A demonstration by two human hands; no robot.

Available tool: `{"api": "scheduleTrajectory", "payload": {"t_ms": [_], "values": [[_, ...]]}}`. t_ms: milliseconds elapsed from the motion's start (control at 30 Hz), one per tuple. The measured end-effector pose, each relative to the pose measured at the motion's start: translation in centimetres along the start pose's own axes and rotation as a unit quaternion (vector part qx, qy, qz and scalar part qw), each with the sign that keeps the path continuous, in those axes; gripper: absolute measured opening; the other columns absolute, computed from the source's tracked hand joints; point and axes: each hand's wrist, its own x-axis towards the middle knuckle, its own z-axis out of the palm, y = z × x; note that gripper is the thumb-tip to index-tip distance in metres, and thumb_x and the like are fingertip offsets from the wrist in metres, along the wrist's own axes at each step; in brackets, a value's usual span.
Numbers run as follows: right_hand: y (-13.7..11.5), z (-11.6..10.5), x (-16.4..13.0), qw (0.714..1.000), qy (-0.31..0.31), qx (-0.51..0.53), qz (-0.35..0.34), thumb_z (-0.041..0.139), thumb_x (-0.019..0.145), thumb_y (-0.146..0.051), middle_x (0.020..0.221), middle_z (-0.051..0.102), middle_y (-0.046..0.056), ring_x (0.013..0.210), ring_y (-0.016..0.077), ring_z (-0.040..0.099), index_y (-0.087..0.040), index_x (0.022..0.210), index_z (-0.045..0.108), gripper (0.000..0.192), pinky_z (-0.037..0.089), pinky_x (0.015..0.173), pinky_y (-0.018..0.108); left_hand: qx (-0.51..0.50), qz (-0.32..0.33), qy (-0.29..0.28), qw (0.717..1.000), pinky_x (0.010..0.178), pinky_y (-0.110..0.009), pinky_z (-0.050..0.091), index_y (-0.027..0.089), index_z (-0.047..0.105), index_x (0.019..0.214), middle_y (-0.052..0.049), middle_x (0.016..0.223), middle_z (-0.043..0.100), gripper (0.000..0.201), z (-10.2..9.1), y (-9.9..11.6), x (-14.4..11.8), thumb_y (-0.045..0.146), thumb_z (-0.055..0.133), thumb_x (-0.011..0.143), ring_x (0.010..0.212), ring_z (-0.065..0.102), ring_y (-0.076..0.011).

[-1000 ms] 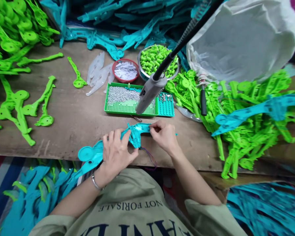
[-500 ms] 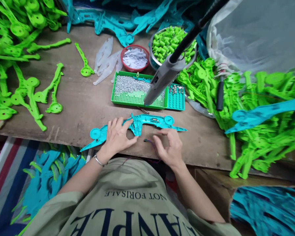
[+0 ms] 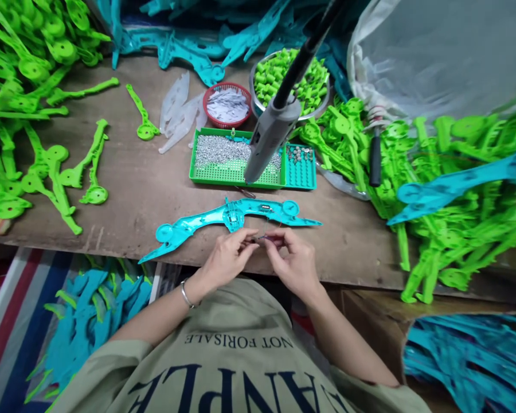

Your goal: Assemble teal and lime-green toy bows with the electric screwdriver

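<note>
Worn brown wood makes up the bench (image 3: 146,189), crowded on every side with moulded plastic. Both hands meet at its near edge, just below a long teal part (image 3: 223,218) that lies flat on the wood, free of either hand. The left hand (image 3: 226,258) and the right hand (image 3: 290,261) have their fingertips pinched together on a thin wire (image 3: 262,237) stretched between them; it is small and partly covered, so it may be 2 strands rather than 1. A bracelet (image 3: 186,293) circles the left wrist.

Beyond the teal part sits a green tray (image 3: 223,175) heaped with small silvery screws (image 3: 219,150), and joined to its right side is a teal tray (image 3: 303,172) with a few metal pieces. A grey tool (image 3: 269,140) hangs tilted over the green tray on a black hose (image 3: 305,54), its tip near the tray's front rim. Behind the trays stand a red basket (image 3: 227,104) of pale bits and a metal bowl (image 3: 290,77) full of short green pieces. Clear flat pieces (image 3: 176,112) lie left of the basket.

Green parts (image 3: 30,115) spread across the left of the bench, and a larger green heap (image 3: 456,201) covers the right, with 1 teal part (image 3: 456,183) on top. A clear bag (image 3: 447,51) bulges at the upper right.
</note>
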Motion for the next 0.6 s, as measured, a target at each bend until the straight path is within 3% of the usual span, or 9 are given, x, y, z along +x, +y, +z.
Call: {"api": "scheduleTrajectory", "payload": {"t_ms": [100,233,333,600], "values": [[-0.4,-0.1,0.5,0.999,0.023,0.021,0.006,0.064,0.09,-0.026,0.08,0.075,0.002,0.063,0.0151,0.068,-0.023,0.094,0.068,0.006,0.058,0.064,0.029,-0.191,-0.107,-0.012,0.976,0.081,-0.033,0.063,0.018,0.071,0.113,-0.007,0.098,0.078,0.028,0.4,0.0,0.4,0.034,0.071,0.09,0.087,0.075,-0.0187],[-0.6,0.0,0.9,0.999,0.036,0.015,-0.008,0.062,0.09,-0.024,0.078,0.074,0.002,0.062,0.0146,0.066,-0.023,0.087,0.068,0.007,0.056,0.062,0.028,-0.331,-0.17,-0.008,0.928,0.087,-0.036,0.063,0.015,0.073,0.104,-0.008,0.097,0.08,0.038,0.9,0.0,0.7,0.038,0.085,0.077,0.087,0.077,-0.0192],[-0.7,0.1,0.8,0.999,0.03,0.022,0.002,0.064,0.09,-0.026,0.077,0.074,0.002,0.062,0.0151,0.066,-0.023,0.085,0.069,0.008,0.056,0.062,0.029,-0.356,-0.176,0.01,0.918,0.086,-0.036,0.065,0.015,0.075,0.102,-0.008,0.096,0.081,0.043,1.1,0.1,0.7,0.043,0.088,0.073,0.084,0.077,-0.0192],[0.1,1.1,-0.5,0.992,0.046,0.082,0.079,0.07,0.088,-0.031,0.085,0.077,0.004,0.068,0.0162,0.068,-0.022,0.09,0.072,0.01,0.057,0.067,0.031,-0.344,-0.168,0.031,0.923,0.088,-0.04,0.066,0.015,0.078,0.103,-0.008,0.093,0.08,0.044,1.8,-0.1,0.4,0.05,0.084,0.079,0.083,0.077,-0.0202]]}}
